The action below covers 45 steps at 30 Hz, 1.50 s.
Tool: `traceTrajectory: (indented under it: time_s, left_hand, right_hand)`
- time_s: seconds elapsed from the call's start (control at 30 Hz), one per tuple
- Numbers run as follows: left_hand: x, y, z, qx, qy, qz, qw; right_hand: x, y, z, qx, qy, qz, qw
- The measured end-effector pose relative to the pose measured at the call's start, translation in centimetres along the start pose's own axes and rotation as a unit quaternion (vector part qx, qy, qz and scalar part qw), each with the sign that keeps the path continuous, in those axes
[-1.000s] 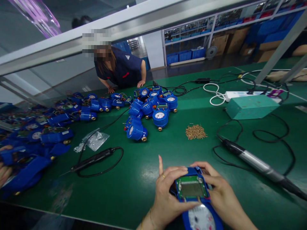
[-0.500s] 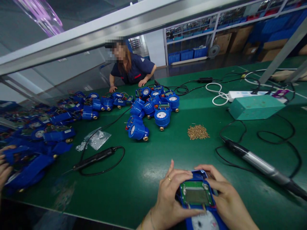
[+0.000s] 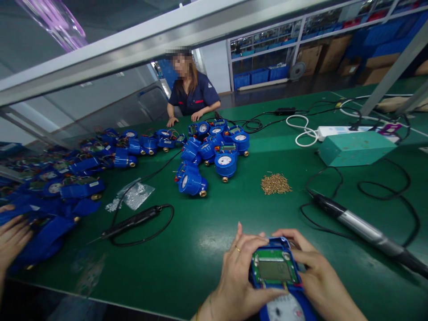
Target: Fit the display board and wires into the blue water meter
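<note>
Both my hands grip a blue water meter (image 3: 274,271) at the front edge of the green bench. Its open upper housing shows a green circuit board with a grey display, and a white round dial lies below, cut off by the frame. My left hand (image 3: 236,278) is wrapped round the left side, its thumb lying across between display and dial. My right hand (image 3: 317,272) holds the right side, fingers curled round the top corner. Beyond my hands lies a heap of small brass-coloured screws (image 3: 276,183).
An electric screwdriver (image 3: 364,229) lies at right, a black one (image 3: 133,221) at left, both corded. Several blue meters (image 3: 225,165) crowd the middle and left. A teal box (image 3: 357,148) sits by a power strip. Another person's hand (image 3: 15,236) is at far left; a co-worker (image 3: 192,96) leans opposite.
My hands and the meter have hardly moved. The co-worker opposite has shifted right and straightened somewhat. The other person's hand at far left has reached further in over the blue meters.
</note>
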<state>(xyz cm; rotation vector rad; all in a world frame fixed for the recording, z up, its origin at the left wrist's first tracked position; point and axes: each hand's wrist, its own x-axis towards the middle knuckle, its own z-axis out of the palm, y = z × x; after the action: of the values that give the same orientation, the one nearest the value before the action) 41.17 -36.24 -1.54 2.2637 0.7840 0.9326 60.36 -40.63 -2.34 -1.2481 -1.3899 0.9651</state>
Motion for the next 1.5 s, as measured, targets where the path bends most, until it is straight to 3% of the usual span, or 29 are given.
traceTrajectory:
  time_s: [0.1, 0.2, 0.5, 0.73, 1.13, 1.33, 1.5]
  left_hand:
    - [-0.2, -0.3, 0.2, -0.005, 0.017, 0.04, 0.999]
    - [-0.4, -0.7, 0.5, -0.023, 0.021, 0.039, 0.999]
    - [0.2, -1.2, 0.0, -0.018, -0.01, 0.065, 0.998]
    - [0.8, -1.1, 0.0, -0.056, -0.023, -0.005, 0.998]
    - [1.6, 0.2, 0.1, -0.158, 0.002, -0.199, 0.967]
    - [1.7, 0.3, 0.0, -0.178, -0.005, -0.189, 0.966]
    - [1.8, 0.6, 0.3, -0.191, -0.005, -0.217, 0.957]
  right_hand:
    - [0.0, 0.0, -0.2, -0.006, -0.008, 0.011, 1.0]
    - [-0.3, 0.4, -0.2, -0.014, -0.006, 0.016, 1.0]
    - [-1.1, 1.5, -0.4, -0.008, -0.064, 0.056, 0.996]
    - [-1.0, 1.1, 0.4, 0.029, -0.027, 0.064, 0.997]
    - [1.1, -0.7, -0.5, 0.015, -0.067, 0.084, 0.994]
    - [1.9, -0.1, -0.9, -0.014, -0.095, 0.096, 0.991]
    - [2.1, 0.1, -1.4, -0.039, -0.098, 0.101, 0.989]
